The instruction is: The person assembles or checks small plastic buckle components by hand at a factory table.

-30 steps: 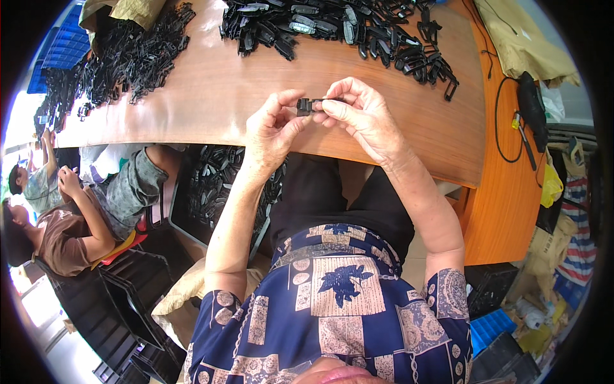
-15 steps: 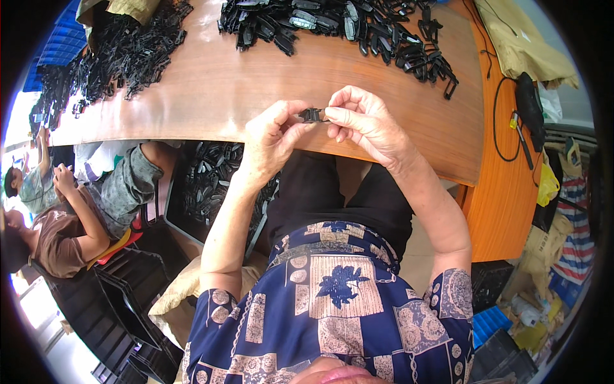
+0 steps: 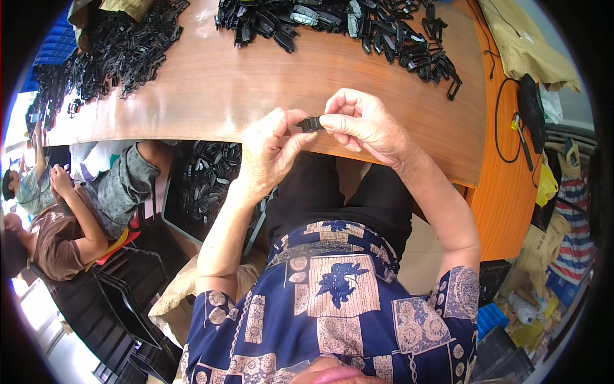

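Observation:
Over the table's near edge, a small black plastic buckle (image 3: 309, 124) is held between my two hands. My left hand (image 3: 272, 144) pinches one end of it between thumb and fingers. On the other end, the thumb and index finger of my right hand (image 3: 366, 128) are closed, and they hide that end. A pile of black plastic pieces (image 3: 377, 29) lies across the far side of the wooden table (image 3: 224, 77).
Another heap of black pieces (image 3: 121, 54) is at the far left. Below the table, left of my legs, a black crate (image 3: 211, 185) holds more. Seated co-workers (image 3: 70, 224) are at the left. A black cable (image 3: 501, 137) lies on the right side table.
The buckle's two parts now sit closer together, with less gap between my hands. Both hands have shifted only slightly.

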